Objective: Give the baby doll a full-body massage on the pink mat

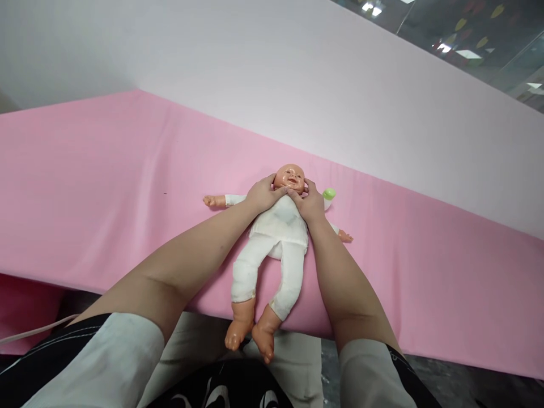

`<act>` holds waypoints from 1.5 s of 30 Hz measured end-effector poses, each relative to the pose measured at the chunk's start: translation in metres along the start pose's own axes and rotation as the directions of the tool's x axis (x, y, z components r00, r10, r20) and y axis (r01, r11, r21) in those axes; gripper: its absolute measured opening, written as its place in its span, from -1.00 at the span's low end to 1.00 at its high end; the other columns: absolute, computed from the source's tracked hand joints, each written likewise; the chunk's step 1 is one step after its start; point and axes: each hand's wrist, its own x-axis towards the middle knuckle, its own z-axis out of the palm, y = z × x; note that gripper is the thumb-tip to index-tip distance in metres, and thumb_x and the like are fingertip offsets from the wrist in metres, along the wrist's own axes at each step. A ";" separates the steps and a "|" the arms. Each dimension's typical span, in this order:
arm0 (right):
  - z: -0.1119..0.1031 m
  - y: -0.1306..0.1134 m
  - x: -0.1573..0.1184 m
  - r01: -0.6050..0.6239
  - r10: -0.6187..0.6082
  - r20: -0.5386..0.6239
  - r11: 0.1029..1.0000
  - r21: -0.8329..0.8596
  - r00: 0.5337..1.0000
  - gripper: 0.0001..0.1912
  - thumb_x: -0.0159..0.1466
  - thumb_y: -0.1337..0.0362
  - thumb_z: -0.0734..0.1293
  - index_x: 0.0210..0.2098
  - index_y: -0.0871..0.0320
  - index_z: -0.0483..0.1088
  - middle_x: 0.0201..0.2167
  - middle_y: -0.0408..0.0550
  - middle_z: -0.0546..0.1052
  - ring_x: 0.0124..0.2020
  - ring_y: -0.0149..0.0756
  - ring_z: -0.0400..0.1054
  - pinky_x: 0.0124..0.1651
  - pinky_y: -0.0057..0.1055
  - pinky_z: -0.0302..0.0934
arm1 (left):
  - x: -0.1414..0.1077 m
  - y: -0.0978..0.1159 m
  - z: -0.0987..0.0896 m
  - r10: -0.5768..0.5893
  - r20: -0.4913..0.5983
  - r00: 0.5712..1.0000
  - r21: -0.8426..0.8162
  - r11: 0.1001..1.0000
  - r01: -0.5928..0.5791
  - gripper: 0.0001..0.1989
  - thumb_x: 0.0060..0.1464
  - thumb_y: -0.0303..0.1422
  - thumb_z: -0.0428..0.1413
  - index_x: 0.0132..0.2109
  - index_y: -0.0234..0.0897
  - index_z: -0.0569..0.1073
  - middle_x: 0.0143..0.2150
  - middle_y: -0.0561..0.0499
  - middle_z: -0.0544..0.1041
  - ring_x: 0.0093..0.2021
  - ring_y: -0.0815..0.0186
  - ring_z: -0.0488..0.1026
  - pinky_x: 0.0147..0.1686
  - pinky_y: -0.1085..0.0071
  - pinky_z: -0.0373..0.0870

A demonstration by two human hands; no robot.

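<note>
A baby doll [278,224] with a soft white cloth body and hard tan head, hands and feet lies on its back on a pink-covered surface. My left hand [264,195] wraps around the doll's neck and lower head from the left. From the other side, my right hand [309,200] grips the same place, and the two thumbs meet under the chin. Both sets of fingers curl behind the head, partly hidden. Just beyond my right hand is a small light-green rounded object [328,194]; its kind is unclear. The doll's feet hang over the near edge.
The pink cover [446,272] stretches far to both sides, with folds in it. A pale wall [297,73] rises behind it, with dark glass [463,39] at the top right. A thin pale cable [40,334] runs at the lower left.
</note>
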 end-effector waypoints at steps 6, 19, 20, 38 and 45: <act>0.000 0.001 0.002 0.006 -0.005 0.023 0.999 -0.037 1.000 -0.14 0.21 -0.28 0.47 0.32 0.07 0.36 0.04 0.12 0.66 -0.03 0.03 0.59 0.16 0.01 0.43 | -0.001 0.000 -0.001 0.037 0.007 0.999 0.007 0.999 -0.037 -0.42 0.26 0.11 0.10 0.26 -0.10 0.48 0.11 -0.04 0.66 0.05 0.01 0.58 0.02 0.17 0.46; 0.004 0.015 0.007 0.062 -0.061 0.046 0.998 -0.004 0.997 -0.09 0.31 -0.35 0.32 0.42 0.12 0.29 0.19 0.19 0.59 0.15 0.10 0.53 0.29 0.09 0.35 | 0.001 -0.004 0.004 0.033 -0.023 0.999 0.037 0.999 -0.032 -0.38 0.34 0.09 -0.01 0.31 -0.21 0.45 0.21 -0.14 0.61 0.15 -0.01 0.54 0.15 0.13 0.44; 0.005 0.016 0.007 0.068 -0.068 0.044 0.998 -0.005 0.997 -0.09 0.32 -0.34 0.31 0.43 0.14 0.28 0.21 0.20 0.58 0.18 0.11 0.51 0.31 0.09 0.34 | 0.001 -0.004 0.004 0.030 -0.028 0.999 0.040 0.999 -0.029 -0.39 0.35 0.08 -0.01 0.31 -0.22 0.45 0.22 -0.15 0.60 0.16 -0.02 0.53 0.17 0.13 0.43; 0.009 0.023 0.009 0.143 -0.142 -0.020 0.989 0.043 0.990 -0.15 0.43 -0.38 0.04 0.37 0.10 0.36 0.30 0.14 0.51 0.34 0.03 0.40 0.41 0.05 0.26 | 0.006 -0.014 0.008 0.068 -0.048 0.997 -0.034 0.997 -0.069 -0.45 0.43 0.01 -0.13 0.25 -0.19 0.51 0.21 -0.11 0.61 0.18 0.02 0.53 0.24 0.12 0.38; 0.007 0.015 0.008 0.057 -0.058 0.026 0.998 0.024 0.998 -0.06 0.20 -0.39 0.39 0.36 0.07 0.33 0.14 0.14 0.61 0.01 0.04 0.58 0.20 0.05 0.41 | 0.001 -0.005 0.002 0.054 0.000 0.999 -0.030 0.998 -0.054 -0.41 0.33 0.12 0.01 0.23 -0.18 0.51 0.12 -0.09 0.65 0.07 0.01 0.56 0.12 0.12 0.44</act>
